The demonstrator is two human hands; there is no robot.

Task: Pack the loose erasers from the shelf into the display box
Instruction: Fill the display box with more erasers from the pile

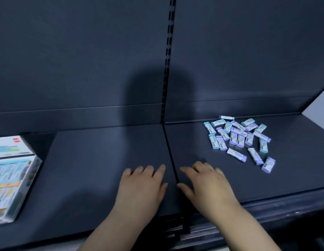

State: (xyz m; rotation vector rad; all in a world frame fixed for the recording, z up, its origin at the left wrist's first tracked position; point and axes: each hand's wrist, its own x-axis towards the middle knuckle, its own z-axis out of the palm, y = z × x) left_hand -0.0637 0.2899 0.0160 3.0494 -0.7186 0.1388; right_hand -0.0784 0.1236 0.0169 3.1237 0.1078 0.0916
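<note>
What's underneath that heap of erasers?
The dark shelf lies under the erasers. In the heap's middle some lie on top of others, so parts of the lower ones are covered.

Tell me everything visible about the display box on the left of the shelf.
The display box looks like printed cardboard: white with light blue, green and orange graphics, a small red mark on top. It sits angled on the dark shelf at the far left, partly cut off by the frame edge. Only the shelf touches it.
</note>
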